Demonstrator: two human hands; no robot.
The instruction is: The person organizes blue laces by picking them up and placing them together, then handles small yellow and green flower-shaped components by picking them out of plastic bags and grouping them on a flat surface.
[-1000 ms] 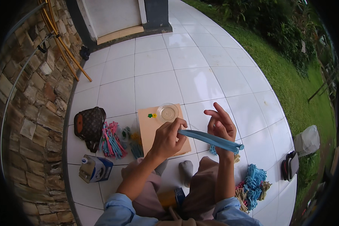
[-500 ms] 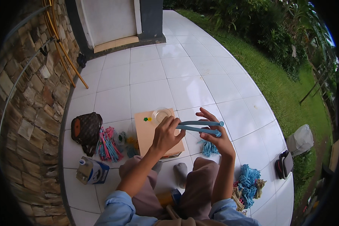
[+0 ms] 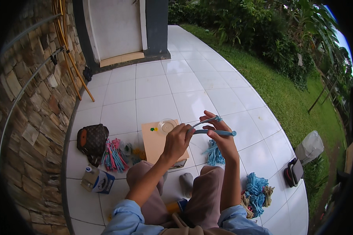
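Observation:
My left hand [image 3: 175, 144] is closed in a pinch on the folded middle of a soft blue cord [image 3: 219, 132], above a small peach-topped box. Two strands run from that pinch toward the right; one ends in a round knob, the other in a small knotted tip. My right hand [image 3: 225, 143] is around the strands, thumb and fingers against the thicker lower one, the upper fingers partly stretched. On the box top [image 3: 155, 145] sit a clear round dish [image 3: 167, 126] and small green and yellow flower-shaped pieces [image 3: 153, 129].
A bundle of pink and blue cords [image 3: 115, 156], a brown patterned bag [image 3: 92, 141] and a blue-and-white container [image 3: 98, 180] stand left. Blue bundles [image 3: 215, 153] [image 3: 257, 192] lie right, near a dark wallet-like case [image 3: 294, 172] and a white bag [image 3: 310, 147]. A stone wall [image 3: 31, 129] borders the left.
The two strands have spread apart, the upper one now bending up and its knotted tip rising by my right fingers. My right hand has shifted slightly; the whole view has tilted a little upward.

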